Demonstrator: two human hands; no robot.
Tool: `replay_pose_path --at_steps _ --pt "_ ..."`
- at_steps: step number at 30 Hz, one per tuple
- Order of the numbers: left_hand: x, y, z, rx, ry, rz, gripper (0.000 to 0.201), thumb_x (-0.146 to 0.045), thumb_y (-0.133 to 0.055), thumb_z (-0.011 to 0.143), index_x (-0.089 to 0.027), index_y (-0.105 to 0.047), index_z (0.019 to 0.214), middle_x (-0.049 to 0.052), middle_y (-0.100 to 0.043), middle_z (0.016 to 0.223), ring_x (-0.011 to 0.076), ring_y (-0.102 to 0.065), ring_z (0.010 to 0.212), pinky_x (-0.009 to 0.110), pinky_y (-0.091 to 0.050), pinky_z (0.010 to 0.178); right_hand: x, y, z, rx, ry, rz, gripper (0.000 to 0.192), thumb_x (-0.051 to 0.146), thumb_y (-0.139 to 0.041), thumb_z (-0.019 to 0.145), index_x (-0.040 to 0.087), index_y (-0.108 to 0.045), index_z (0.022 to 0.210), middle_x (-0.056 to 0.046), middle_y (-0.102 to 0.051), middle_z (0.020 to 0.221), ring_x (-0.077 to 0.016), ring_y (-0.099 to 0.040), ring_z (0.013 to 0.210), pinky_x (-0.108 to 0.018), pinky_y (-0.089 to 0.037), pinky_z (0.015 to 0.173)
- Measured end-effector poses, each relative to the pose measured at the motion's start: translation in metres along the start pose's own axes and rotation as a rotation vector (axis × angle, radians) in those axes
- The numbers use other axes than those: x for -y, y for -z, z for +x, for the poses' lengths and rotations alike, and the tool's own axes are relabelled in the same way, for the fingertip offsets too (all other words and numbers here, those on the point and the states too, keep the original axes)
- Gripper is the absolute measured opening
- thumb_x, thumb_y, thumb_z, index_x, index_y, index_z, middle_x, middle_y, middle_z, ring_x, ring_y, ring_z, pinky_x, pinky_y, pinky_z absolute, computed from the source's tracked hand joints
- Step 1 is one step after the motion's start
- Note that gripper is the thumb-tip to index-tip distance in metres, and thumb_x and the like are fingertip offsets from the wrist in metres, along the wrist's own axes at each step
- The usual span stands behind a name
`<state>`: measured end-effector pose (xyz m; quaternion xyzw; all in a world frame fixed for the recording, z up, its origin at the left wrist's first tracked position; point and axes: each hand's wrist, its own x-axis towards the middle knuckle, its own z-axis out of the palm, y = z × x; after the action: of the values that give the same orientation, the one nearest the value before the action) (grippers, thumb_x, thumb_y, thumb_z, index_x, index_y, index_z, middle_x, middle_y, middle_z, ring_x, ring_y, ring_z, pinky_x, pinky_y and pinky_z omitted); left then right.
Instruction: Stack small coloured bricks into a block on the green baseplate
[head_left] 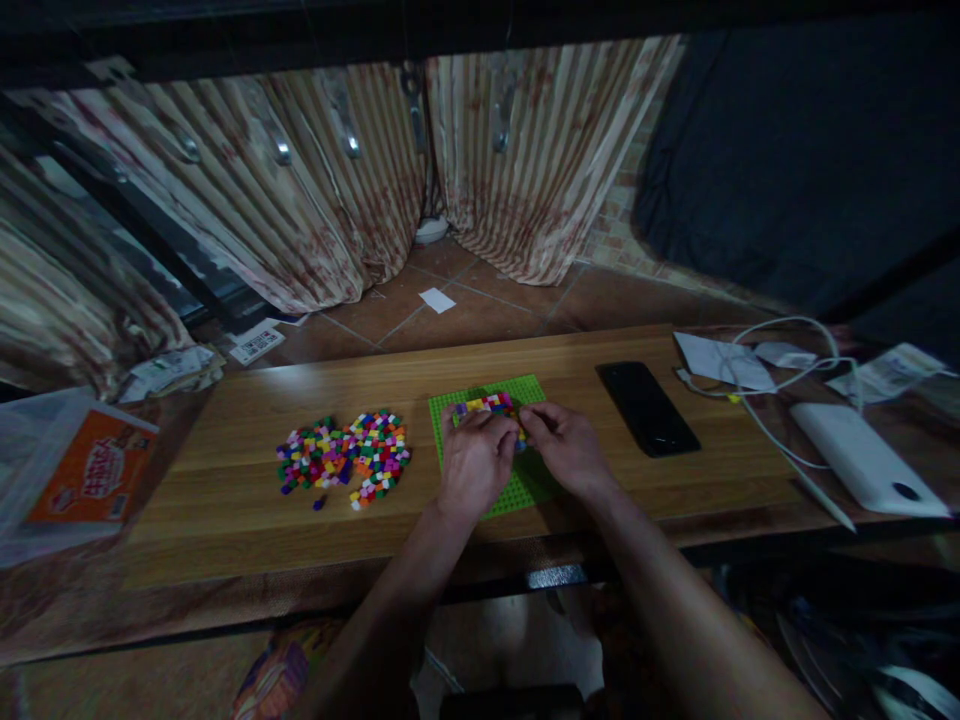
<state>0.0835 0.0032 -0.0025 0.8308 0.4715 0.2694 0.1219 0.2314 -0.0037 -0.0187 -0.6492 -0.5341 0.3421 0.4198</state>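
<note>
Partly beneath the fingers [543, 412], the colored bricks [493, 402]

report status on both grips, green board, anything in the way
Left grip and right grip over green board, any held piece unclear. Multicolored bricks on board, partly hidden. Loose bricks left, phone right, both off the board.

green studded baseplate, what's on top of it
Small multicoloured blocks show toward the far side of the baseplate. The bare left hand and bare right hand reach over it; anything beneath them is covered.
</note>
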Motion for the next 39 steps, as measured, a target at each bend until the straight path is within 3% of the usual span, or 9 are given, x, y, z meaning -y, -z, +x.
replay_pose_path --at_steps 6,17,21,27,39 --pt "-0.004 -0.004 -0.001 -0.058 0.05 0.036 0.016 -0.022 -0.052 0.089 -0.024 -0.065 0.081 0.0 -0.071 0.085 0.019 -0.063 0.09 0.048 -0.022 0.109 0.001 -0.001 -0.001 0.005 -0.001 -0.003 0.033 0.045 -0.053 0.085 0.018 -0.07 0.092 -0.007 -0.073 0.085 -0.0203 -0.068 0.077 -0.032 -0.051 0.069" --pt "-0.007 -0.011 -0.005 -0.14 0.112 0.02 0.025 -0.015 -0.055 0.085 -0.024 -0.062 0.106 0.0 -0.074 0.085 0.0218 -0.066 0.09 0.049 -0.021 0.111 -0.004 0.001 -0.001 0.086 -0.036 0.021 0.028 0.032 -0.061 0.077 0.02 -0.069 0.1 -0.006 -0.074 0.095 -0.0218 -0.068 0.087 -0.036 -0.052 0.078" --pt "-0.008 -0.012 -0.006 -0.125 0.124 0.02 0.029 -0.016 -0.054 0.085 -0.024 -0.061 0.112 0.0 -0.075 0.085 0.0225 -0.066 0.09 0.05 -0.021 0.111 -0.003 0.0 0.0 0.062 -0.049 0.023 0.026 0.028 -0.062 0.074 0.02 -0.069 0.098 -0.006 -0.074 0.094 -0.0203 -0.068 0.083 -0.035 -0.051 0.078" --pt "-0.01 -0.013 -0.008 -0.113 0.131 0.042 0.029 -0.016 -0.054 0.085 -0.022 -0.061 0.113 0.002 -0.075 0.086 0.0226 -0.066 0.09 0.05 -0.022 0.112 -0.005 -0.004 0.0 0.054 -0.117 0.086 0.027 0.031 -0.061 0.073 0.019 -0.069 0.095 -0.004 -0.073 0.083 -0.0183 -0.066 0.07 -0.031 -0.051 0.064" --pt "-0.01 -0.006 -0.01 -0.051 0.117 0.022 0.029 -0.018 -0.052 0.087 -0.022 -0.06 0.114 0.003 -0.075 0.091 0.022 -0.066 0.092 0.053 -0.021 0.112 -0.006 -0.007 -0.001 0.047 -0.095 0.122 0.026 0.031 -0.059 0.073 0.016 -0.069 0.093 -0.005 -0.073 0.084 -0.018 -0.066 0.072 -0.031 -0.052 0.068"
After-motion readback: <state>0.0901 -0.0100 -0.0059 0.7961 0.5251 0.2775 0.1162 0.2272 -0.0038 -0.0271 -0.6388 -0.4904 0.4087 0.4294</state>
